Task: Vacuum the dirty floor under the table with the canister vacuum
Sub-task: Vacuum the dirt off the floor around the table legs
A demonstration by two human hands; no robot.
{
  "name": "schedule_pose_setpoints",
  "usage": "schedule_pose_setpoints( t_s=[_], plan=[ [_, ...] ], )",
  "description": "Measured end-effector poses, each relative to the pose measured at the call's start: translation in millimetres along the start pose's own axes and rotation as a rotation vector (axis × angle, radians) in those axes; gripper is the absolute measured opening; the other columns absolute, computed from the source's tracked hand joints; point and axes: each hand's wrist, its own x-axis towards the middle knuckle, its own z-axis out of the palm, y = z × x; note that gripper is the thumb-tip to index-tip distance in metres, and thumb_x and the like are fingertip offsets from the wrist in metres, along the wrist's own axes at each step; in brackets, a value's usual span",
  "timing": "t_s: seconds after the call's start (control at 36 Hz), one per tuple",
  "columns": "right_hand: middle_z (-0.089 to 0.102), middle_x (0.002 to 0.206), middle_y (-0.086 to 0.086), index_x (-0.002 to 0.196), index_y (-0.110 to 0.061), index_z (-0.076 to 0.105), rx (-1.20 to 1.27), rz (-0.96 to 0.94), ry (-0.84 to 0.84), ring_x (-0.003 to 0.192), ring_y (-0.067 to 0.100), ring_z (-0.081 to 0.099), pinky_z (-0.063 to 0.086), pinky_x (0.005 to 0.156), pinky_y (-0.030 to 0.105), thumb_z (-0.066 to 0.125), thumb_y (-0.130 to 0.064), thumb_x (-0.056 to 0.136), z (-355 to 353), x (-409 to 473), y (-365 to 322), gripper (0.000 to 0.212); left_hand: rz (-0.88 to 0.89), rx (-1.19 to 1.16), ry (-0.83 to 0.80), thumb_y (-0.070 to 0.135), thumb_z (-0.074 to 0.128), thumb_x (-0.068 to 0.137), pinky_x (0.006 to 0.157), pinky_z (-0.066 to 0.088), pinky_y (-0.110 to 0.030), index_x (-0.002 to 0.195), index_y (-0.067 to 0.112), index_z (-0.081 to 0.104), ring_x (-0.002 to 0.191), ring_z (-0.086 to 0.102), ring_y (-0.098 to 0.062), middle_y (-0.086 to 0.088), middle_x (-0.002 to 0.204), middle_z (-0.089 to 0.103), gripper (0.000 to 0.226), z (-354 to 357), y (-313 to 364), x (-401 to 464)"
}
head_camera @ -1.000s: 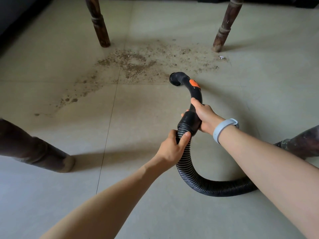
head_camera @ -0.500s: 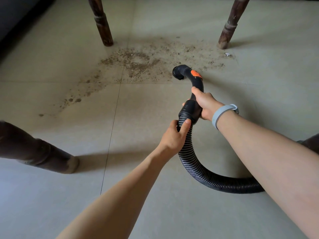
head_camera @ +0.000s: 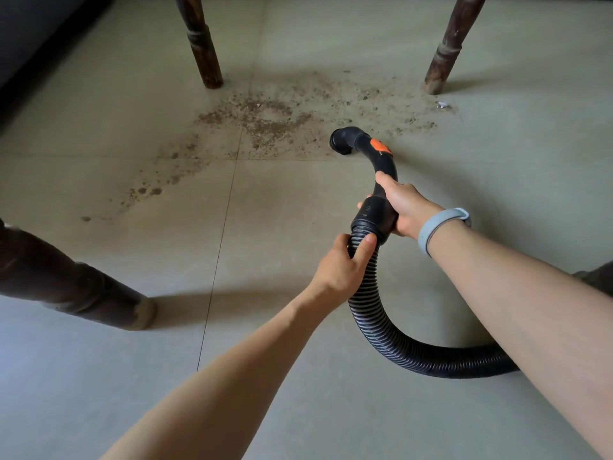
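A black ribbed vacuum hose curls across the tiled floor from the right and ends in a curved black handle with an orange button. Its open nozzle end sits low at the near edge of a brown dirt patch spread between the two far table legs. My right hand, with a grey wristband, grips the handle at its collar. My left hand grips the ribbed hose just below the collar. The canister itself is out of view.
Two dark wooden table legs stand at the back, the back left leg and the back right leg. A third leg is close at the near left, a fourth at the right edge. A white scrap lies near the right leg. A dark wall or furniture edge runs along the left.
Both hands have pushed the hose forward, so the nozzle end has moved nearer to the dirt patch. The grips are unchanged.
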Motion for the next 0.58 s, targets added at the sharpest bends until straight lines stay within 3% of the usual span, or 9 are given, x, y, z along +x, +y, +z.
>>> schedule_pose_setpoints(
  t_s=[0.22,0.58],
  plan=[
    [0.058,0.087,0.009,0.119,-0.006,0.04,0.037,0.017,-0.036,0.071,0.022,0.067,0.054,0.059,0.037,0.052,-0.035,0.098,-8.6,-10.4,11.2,0.038,-0.009,0.07,-0.026,0.047,0.042,0.098,0.07,0.038,-0.027,0.116,0.008,0.047,0.085,0.054,-0.02,-0.001,0.091,0.056,0.043,4.4,-0.4,-15.2],
    [0.055,0.08,0.008,0.114,-0.004,0.041,0.038,0.014,-0.076,0.069,0.023,0.065,0.054,0.063,0.038,0.052,-0.033,0.098,-4.9,-11.0,15.8,0.035,-0.023,0.089,-0.014,0.048,0.041,0.098,0.068,0.034,-0.026,0.104,0.012,0.043,0.083,0.052,-0.021,-0.003,0.092,0.056,0.036,5.6,-4.7,-23.0]
  ],
)
